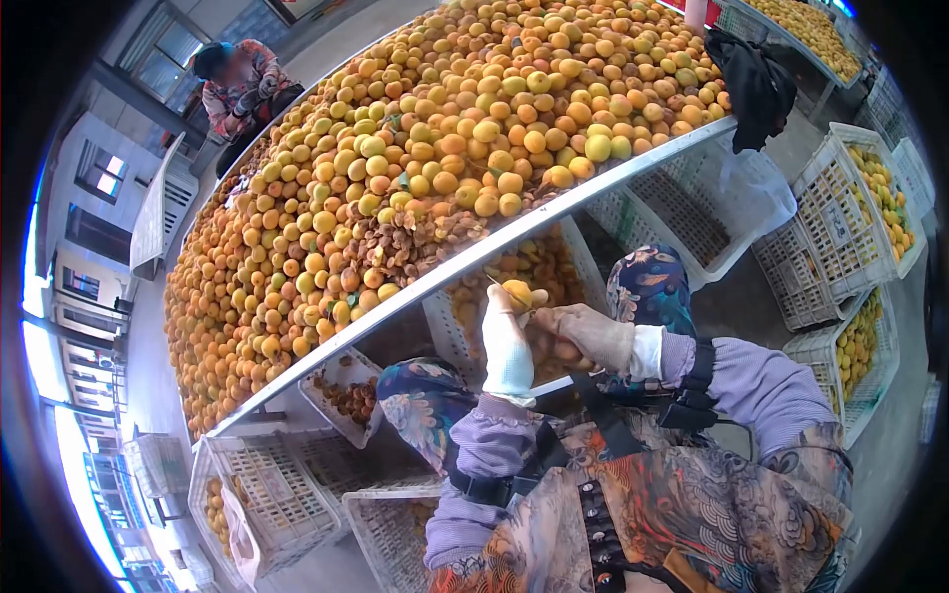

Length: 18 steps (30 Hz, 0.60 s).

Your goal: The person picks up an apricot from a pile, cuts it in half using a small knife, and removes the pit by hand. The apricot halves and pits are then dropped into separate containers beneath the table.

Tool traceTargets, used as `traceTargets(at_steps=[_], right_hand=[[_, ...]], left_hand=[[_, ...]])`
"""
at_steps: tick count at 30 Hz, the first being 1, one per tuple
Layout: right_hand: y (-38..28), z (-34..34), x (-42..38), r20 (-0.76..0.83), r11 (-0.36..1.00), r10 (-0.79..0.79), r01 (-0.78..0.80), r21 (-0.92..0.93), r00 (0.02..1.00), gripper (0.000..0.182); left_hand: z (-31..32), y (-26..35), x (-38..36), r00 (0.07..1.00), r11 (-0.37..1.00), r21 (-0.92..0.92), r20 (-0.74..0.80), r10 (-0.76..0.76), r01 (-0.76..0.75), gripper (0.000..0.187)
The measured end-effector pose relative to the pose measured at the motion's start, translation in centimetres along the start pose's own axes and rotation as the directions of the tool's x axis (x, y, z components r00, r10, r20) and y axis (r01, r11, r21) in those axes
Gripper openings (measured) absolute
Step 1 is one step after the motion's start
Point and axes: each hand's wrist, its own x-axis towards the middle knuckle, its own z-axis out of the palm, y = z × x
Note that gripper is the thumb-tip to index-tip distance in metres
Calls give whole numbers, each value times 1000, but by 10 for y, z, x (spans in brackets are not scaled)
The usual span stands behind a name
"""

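My left hand [506, 341], in a white glove, grips a yellow-orange apricot [516, 293] between thumb and fingers. Against the apricot's near side, my gloved right hand [591, 334] has its fingers bent closed. A thin dark line shows by the fruit, too small to name, and whatever the right fingers hold is hidden. Both hands are over a white crate [450, 331] of orange fruit between my knees. Just beyond them runs the metal edge [435, 280] of a table heaped with apricots [395, 148]; brown, shrivelled pieces [410, 247] lie near that edge.
White crates [267, 484] stand at lower left, and fruit-filled crates [840, 212] are stacked at right. A small tray [343, 395] of brown pieces sits under the table. A black cloth [753, 84] hangs off the table corner. Another person [247, 89] sits at the far left side.
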Motion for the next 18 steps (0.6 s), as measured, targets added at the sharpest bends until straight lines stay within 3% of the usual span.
traceTargets(at_steps=[2,4,8,11,14,16,18], right_hand=[[-5,-4,-4,-18,999,48,-47,25,999,43],[-10,-7,-9,-25,998,61,-60,21,998,43],[-4,-15,-9,-24,998,66,-66,20,998,44],[13,-12,-3,-41,997,5,-2,82,999,45],[35,-3,6,-66,972,-114,125,200,991,43],[43,-3,11,-62,965,-132,143,218,989,41],[39,-3,14,-20,961,-46,50,271,999,39]], left_hand=[[0,-3,0,997,997,-49,52,59,-56,42],[-2,0,0,986,978,156,111,125,-142,39],[-3,2,1,980,927,334,155,123,-169,39],[-4,-8,0,983,962,225,132,128,-156,39],[-3,-14,4,980,963,-222,157,-119,152,41],[-2,-11,-1,977,955,-231,152,-152,184,41],[3,-1,-5,971,950,-223,150,-186,217,40]])
